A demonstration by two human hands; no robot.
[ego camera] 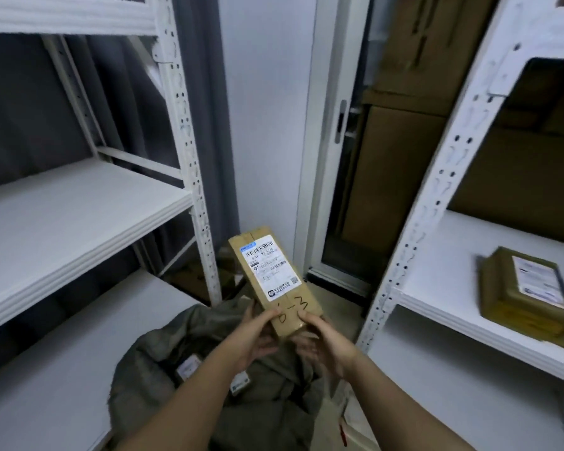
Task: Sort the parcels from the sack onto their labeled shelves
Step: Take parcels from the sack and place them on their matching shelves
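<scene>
The left grip (258, 335) and the right grip (323, 340) both hold the near end of one long cardboard parcel (275, 281), thumbs laid on its top face and fingers curled underneath. The parcel is a slim brown box, tilted so its far end points toward 11 o'clock, held in the air above the sack (183, 362). A white shipping label (272, 270) with barcodes and a blue strip covers most of its upper face, and "6-3" is handwritten in black marker on the bare cardboard near the thumbs. The grey-green sack lies open on the floor at 6 o'clock, with more labelled parcels showing inside. At 3 o'clock a squat brown parcel (521, 297) sits on the right rack's white shelf (437, 288). At 9 o'clock stands the left rack (79, 206).
</scene>
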